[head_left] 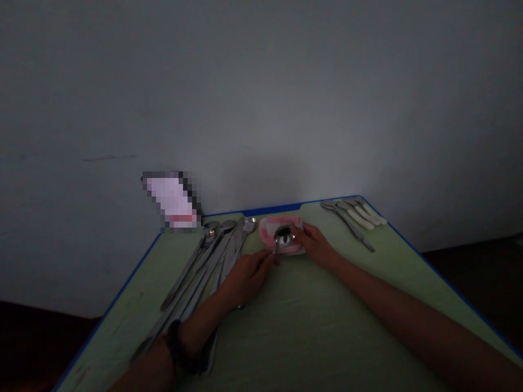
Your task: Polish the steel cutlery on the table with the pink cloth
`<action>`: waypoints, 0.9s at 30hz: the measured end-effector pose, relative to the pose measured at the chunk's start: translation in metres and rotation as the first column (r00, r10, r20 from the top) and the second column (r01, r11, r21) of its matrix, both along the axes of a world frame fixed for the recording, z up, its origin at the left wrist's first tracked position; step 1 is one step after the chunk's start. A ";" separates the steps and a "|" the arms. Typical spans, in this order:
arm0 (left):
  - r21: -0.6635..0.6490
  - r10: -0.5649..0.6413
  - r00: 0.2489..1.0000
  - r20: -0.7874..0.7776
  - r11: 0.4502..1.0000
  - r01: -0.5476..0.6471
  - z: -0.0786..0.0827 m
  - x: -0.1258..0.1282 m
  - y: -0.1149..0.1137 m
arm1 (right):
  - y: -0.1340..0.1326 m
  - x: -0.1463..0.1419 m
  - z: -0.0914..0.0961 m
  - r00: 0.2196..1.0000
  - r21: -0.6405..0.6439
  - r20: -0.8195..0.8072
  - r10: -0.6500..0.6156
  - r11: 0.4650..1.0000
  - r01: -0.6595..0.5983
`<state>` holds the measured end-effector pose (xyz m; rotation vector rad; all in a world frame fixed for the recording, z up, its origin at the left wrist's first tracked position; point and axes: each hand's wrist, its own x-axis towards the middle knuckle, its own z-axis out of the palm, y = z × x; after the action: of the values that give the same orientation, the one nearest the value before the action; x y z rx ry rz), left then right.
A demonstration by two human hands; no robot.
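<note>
Green table [302, 321]; by its far edge [272, 209] I see left hand [247, 273] pinching spoon [281, 239], probably steadying it; right hand [316, 246] at its bowl, grip unclear

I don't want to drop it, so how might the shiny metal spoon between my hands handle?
The spoon is probably stiff, since it looks like metal. Its glossy bowl could feel slippery. Pushed along the table, that rounded bowl might rock.
</note>
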<state>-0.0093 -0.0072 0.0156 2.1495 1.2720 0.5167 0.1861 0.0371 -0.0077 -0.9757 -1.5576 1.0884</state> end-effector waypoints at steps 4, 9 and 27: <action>-0.002 0.031 0.999 -0.016 1.000 -0.031 0.000 0.001 0.000 | 0.003 -0.001 -0.001 0.978 -0.054 -0.192 -0.085 0.996 0.076; 0.006 0.052 0.998 -0.026 0.999 -0.052 -0.002 0.002 0.000 | 0.004 0.002 -0.003 0.995 -0.028 -0.084 -0.051 0.998 0.049; -0.030 0.091 0.996 0.019 0.995 -0.091 0.000 0.002 0.000 | 0.011 0.004 0.003 0.800 -0.431 -0.573 -0.176 0.896 -0.111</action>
<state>-0.0071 -0.0073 0.0158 2.0647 1.3629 0.5524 0.1901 0.0482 -0.0051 -0.8216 -0.7718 1.5881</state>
